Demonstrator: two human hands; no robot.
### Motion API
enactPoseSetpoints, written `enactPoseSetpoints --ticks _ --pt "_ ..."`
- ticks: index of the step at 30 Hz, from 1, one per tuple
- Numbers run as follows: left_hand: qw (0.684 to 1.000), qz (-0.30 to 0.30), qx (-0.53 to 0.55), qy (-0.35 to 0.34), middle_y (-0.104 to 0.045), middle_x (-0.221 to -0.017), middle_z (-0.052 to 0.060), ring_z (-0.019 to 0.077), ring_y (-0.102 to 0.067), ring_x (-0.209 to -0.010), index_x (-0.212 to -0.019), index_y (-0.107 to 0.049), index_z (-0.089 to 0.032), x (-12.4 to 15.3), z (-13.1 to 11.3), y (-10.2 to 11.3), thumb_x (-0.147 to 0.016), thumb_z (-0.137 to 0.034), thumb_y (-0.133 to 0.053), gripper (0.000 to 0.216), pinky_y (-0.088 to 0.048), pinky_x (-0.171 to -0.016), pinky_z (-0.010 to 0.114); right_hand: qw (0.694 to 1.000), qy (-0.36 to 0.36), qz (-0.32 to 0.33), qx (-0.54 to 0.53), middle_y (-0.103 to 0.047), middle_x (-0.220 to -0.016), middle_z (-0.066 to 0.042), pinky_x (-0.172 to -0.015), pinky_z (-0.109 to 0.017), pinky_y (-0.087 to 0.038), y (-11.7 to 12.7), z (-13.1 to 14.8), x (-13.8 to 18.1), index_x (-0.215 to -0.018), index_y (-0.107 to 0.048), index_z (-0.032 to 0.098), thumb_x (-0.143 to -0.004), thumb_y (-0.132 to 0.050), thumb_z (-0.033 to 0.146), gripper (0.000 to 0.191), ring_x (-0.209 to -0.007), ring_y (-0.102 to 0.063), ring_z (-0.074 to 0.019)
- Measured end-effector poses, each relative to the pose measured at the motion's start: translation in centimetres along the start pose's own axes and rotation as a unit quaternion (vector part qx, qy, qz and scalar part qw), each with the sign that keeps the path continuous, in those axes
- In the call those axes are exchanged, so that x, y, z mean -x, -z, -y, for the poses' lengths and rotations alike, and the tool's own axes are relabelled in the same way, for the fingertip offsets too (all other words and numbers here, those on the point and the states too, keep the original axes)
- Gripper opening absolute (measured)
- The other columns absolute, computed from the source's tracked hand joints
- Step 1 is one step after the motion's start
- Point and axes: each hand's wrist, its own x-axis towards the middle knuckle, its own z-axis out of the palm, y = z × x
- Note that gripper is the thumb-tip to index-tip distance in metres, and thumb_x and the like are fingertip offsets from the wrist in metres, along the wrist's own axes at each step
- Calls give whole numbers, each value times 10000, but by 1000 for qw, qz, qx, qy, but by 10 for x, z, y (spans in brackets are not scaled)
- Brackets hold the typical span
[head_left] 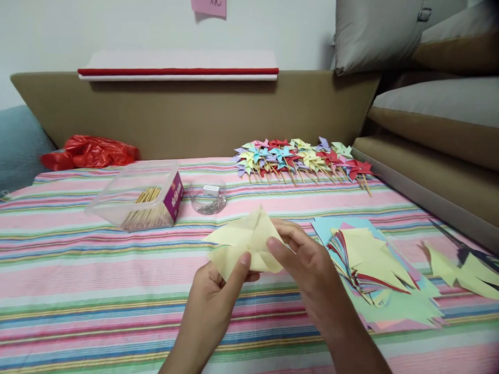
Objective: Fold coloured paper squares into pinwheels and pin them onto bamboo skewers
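A pale yellow paper pinwheel (pixel 247 239) is held up above the striped cloth, its points folded in toward the middle. My left hand (pixel 221 287) pinches its lower edge, the thumb pressed near the centre. From the right side, my right hand (pixel 302 254) grips it with thumb and fingers; the fingertips behind the paper are hidden. Beyond it stand a round clear tub (pixel 208 199) of small metal pins and a clear plastic box (pixel 150 205) of wooden sticks. Right of my hands lies a stack of cut paper squares (pixel 373 257) in several colours.
Finished pinwheels on sticks (pixel 291 158) are heaped at the back. Dark scissors (pixel 472 252) lie at the right by yellow paper scraps (pixel 467 273). A red plastic bag (pixel 93 151) sits at the back left. Stacked cushions (pixel 444 123) border the right side.
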Motion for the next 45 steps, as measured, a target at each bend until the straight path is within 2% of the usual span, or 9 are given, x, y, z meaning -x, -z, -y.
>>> enactPoseSetpoints --ticks 3,7,11,14,26,30,33,38,45 --pt "999 36 -4 -2 -787 -879 68 258 -744 -831 -959 -771 -169 1 -2 0 -862 -471 -695 327 -573 -746 293 997 -18 74 7 -683 -1202 -64 -974 -377 -543 10 4 -1 -978 -761 225 -840 -723 409 234 -1159 -640 -258" --pt "999 46 -6 -10 -753 -869 59 240 -719 -809 -1003 -717 -164 1 -3 2 -861 -445 -705 315 -581 -730 304 994 -25 102 15 -694 -1124 -56 -868 -357 -577 13 2 1 -936 -784 221 -826 -725 404 221 -1042 -676 -246" --pt "998 67 -10 -11 -722 -955 51 223 -685 -847 -1157 -618 -188 1 -3 4 -898 -419 -670 352 -588 -752 324 994 -45 95 13 -714 -1072 -52 -753 -316 -580 11 1 2 -860 -785 208 -819 -730 393 198 -958 -688 -232" --pt "997 74 -26 -14 -702 -930 34 211 -673 -835 -1163 -589 -197 2 -3 6 -918 -413 -646 331 -578 -738 316 994 -62 86 9 -731 -1029 -52 -712 -303 -572 10 -1 2 -859 -783 202 -805 -738 395 206 -924 -684 -230" --pt "996 57 -37 -55 -731 -1006 23 179 -700 -876 -1169 -609 -232 0 -1 5 -934 -389 -646 285 -564 -745 259 995 -79 60 -17 -738 -1137 -70 -762 -338 -552 6 -4 2 -919 -789 215 -781 -771 384 219 -908 -695 -236" --pt "996 52 65 -27 -770 -976 27 169 -717 -899 -1181 -631 -230 -1 0 -1 -891 -376 -713 335 -569 -795 247 993 -71 -33 -87 -768 -938 -45 -726 -323 -531 -10 -11 4 -986 -764 208 -803 -765 421 280 -835 -687 -214" --pt "993 21 116 -21 -774 -1033 34 148 -705 -912 -1158 -687 -223 -1 6 -6 -838 -338 -779 352 -561 -784 211 979 -67 -80 -173 -769 -922 -46 -768 -336 -523 -27 -17 5 -1002 -752 205 -811 -766 430 295 -881 -684 -221" --pt "985 -31 169 -27 -769 -1049 23 135 -683 -926 -1096 -752 -235 -2 15 -6 -862 -337 -755 256 -553 -836 220 946 -91 -65 -303 -775 -1005 -56 -835 -346 -530 -44 -19 8 -1012 -763 208 -842 -751 387 247 -949 -685 -218" --pt "982 -31 183 -32 -773 -951 23 132 -672 -846 -1011 -787 -223 -5 16 -3 -828 -315 -791 205 -548 -804 226 924 -112 -32 -364 -776 -978 -43 -845 -347 -541 -43 -15 10 -1014 -771 214 -858 -744 327 195 -911 -688 -204"
